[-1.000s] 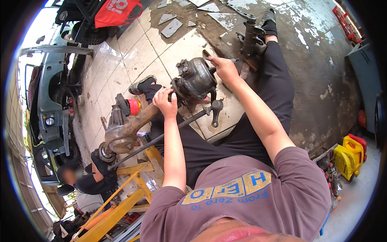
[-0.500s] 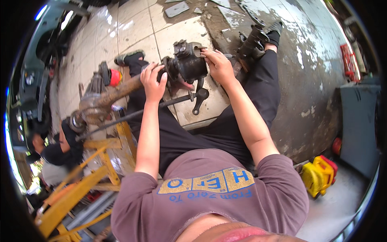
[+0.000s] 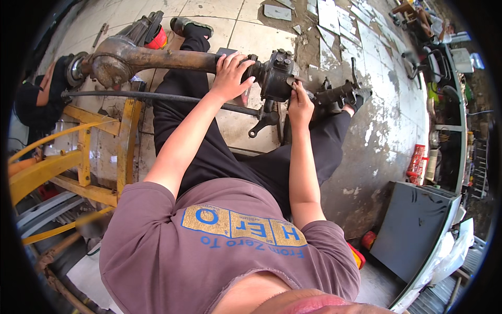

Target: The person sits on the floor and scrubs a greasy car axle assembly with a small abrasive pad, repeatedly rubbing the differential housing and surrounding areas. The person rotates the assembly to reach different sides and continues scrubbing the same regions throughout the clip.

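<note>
A rusty vehicle axle point(image 3: 172, 60) lies across in front of me, with a round differential housing point(image 3: 111, 63) toward the left. At its right end is a dark, greasy steering knuckle point(image 3: 277, 76). My left hand point(image 3: 230, 77) lies over the axle tube beside the knuckle, fingers spread. My right hand point(image 3: 300, 106) is closed at the knuckle's right face, thumb and fingers pinching a small flat metal piece point(image 3: 292, 80). Below the axle runs a long tie rod point(image 3: 178, 98), ending near a dark steering arm point(image 3: 263, 124).
Another person point(image 3: 44, 97) is by the axle's far left end. A yellow metal frame point(image 3: 83, 157) stands at left. Another dark metal part point(image 3: 334, 95) lies by my right foot. Broken tiles point(image 3: 328, 18) lie farther off; a grey cabinet point(image 3: 410, 225) stands at right.
The view has shifted, and the axle now lies more level across it. My right hand's fingers, earlier stretched at the knuckle's edge, have closed on the small piece. My left hand stays near the knuckle.
</note>
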`<action>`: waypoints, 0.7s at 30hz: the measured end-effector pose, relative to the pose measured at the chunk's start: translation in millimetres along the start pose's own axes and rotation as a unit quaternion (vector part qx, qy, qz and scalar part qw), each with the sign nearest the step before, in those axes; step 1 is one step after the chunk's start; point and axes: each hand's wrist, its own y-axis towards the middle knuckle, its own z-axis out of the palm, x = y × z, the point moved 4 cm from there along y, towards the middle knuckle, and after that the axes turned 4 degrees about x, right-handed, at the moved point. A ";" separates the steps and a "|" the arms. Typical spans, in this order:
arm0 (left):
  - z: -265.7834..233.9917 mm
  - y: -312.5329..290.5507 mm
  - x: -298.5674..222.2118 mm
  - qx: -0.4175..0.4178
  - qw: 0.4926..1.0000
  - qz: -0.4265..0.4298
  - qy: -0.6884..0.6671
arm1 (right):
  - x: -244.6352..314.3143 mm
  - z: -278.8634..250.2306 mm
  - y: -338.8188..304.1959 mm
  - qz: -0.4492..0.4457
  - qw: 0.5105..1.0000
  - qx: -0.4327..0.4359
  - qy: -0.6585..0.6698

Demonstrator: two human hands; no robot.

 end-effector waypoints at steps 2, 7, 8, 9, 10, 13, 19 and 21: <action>3.0 1.0 1.9 -0.032 0.999 0.006 -0.002 | 3.3 0.9 -5.9 0.023 0.999 0.014 -0.018; 9.0 -1.1 11.4 -0.047 0.999 -0.027 -0.002 | 29.1 3.7 -2.1 0.144 0.985 0.065 -0.071; 12.9 -0.1 12.4 -0.044 0.998 -0.035 -0.010 | 35.0 2.4 5.0 0.146 0.983 0.063 -0.087; 15.0 5.1 12.2 -0.042 0.998 -0.038 -0.018 | 30.6 0.0 11.8 0.147 0.984 0.058 -0.086; 17.4 8.0 10.9 -0.039 0.998 -0.042 -0.025 | 26.1 -2.3 18.3 0.149 0.984 0.055 -0.085; 15.4 7.8 13.6 -0.010 0.997 -0.062 -0.044 | 28.9 -0.8 15.9 0.145 0.983 0.064 -0.096; 18.2 5.3 8.4 -0.028 0.995 -0.072 -0.058 | 21.9 -5.9 17.9 0.110 0.979 0.071 -0.158; 15.2 3.2 11.3 -0.020 0.995 -0.078 -0.058 | 23.0 -2.0 17.2 0.108 0.977 0.086 -0.165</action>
